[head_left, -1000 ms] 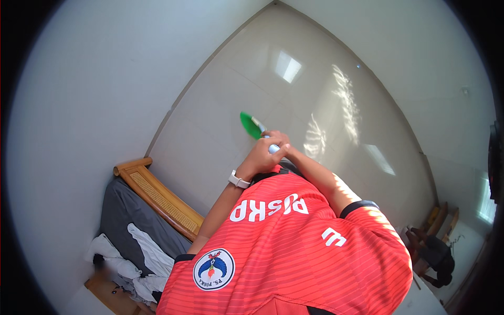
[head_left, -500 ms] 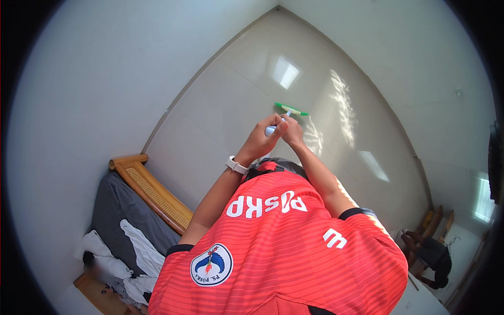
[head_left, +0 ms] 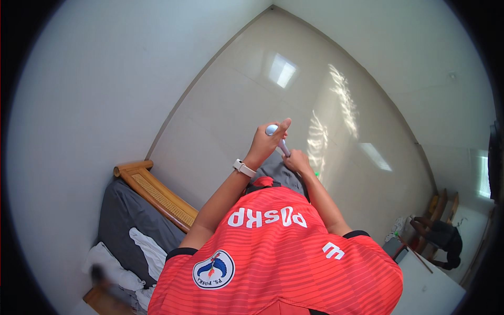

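Pale grey, one slim handle (head_left: 277, 137) runs between two hands out in front of the red shirt (head_left: 278, 257); the left hand (head_left: 266, 143) is wrapped around its rounded top end with the thumb raised, and the right hand (head_left: 298, 160) is closed on it just below. One watch (head_left: 244, 168) sits on the left wrist; one wooden bed frame (head_left: 157, 193) holds a grey mattress (head_left: 126, 226) with white cloths (head_left: 147, 252) on it; beige floor tiles (head_left: 252, 89) lie beyond.
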Demonstrator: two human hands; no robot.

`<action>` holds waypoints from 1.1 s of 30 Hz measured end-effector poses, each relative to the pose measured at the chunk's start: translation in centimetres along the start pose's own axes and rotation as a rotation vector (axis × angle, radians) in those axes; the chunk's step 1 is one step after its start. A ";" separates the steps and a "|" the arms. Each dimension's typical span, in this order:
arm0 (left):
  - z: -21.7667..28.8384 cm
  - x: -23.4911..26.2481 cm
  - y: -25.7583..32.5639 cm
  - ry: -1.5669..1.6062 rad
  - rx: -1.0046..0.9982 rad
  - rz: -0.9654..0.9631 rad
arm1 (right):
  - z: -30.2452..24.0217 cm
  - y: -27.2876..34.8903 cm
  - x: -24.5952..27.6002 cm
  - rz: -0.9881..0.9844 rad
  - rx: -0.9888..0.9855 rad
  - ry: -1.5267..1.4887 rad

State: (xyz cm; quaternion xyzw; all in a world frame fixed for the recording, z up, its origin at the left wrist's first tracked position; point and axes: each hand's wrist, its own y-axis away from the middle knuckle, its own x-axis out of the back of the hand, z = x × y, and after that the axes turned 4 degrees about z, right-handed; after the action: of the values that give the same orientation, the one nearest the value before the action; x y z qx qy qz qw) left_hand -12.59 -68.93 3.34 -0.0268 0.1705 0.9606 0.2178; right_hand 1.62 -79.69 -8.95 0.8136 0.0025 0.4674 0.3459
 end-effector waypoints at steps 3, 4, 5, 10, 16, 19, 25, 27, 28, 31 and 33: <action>-2.1 0.4 0.0 -0.036 0.098 -0.068 | 1.5 1.2 -3.2 -0.057 -0.047 -0.027; -2.6 0.6 0.0 -0.041 0.084 -0.071 | 1.5 1.4 -3.8 -0.043 -0.042 -0.030; -3.2 0.7 -0.2 -0.074 0.116 -0.082 | 1.5 1.5 -4.3 -0.057 -0.039 -0.085; -3.7 0.7 1.9 -0.281 0.079 -0.356 | 3.6 -0.5 -9.3 -0.191 0.084 -0.273; -1.8 2.2 1.8 -0.347 -0.140 -0.354 | -0.2 -4.5 -9.0 0.101 0.170 -0.431; -1.6 0.1 1.5 -0.329 -0.372 -0.512 | 5.4 -9.7 -9.4 0.282 0.306 -0.380; -3.4 -0.1 1.7 -0.426 -0.651 -0.603 | 2.8 -12.6 -6.0 0.234 -0.153 -1.486; -1.9 -0.9 1.5 -0.344 -0.674 -0.572 | 3.7 -12.8 -4.5 0.264 -0.190 -1.617; -0.9 -0.5 1.4 -0.353 -0.667 -0.554 | 2.3 -11.9 -4.0 0.242 -0.185 -1.616; 3.0 0.2 1.5 -0.234 -0.557 -0.409 | -0.8 -7.9 -1.3 0.625 0.125 -0.585; 5.1 0.3 1.5 -0.225 -0.411 -0.412 | -1.0 -5.6 -0.8 0.598 0.123 -0.550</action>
State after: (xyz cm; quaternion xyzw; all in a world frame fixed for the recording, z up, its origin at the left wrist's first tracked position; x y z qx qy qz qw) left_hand -13.41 -68.35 8.56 0.0024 -0.0616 0.9076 0.4153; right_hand 2.22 -75.15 -12.42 0.8921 -0.2990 0.3114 0.1334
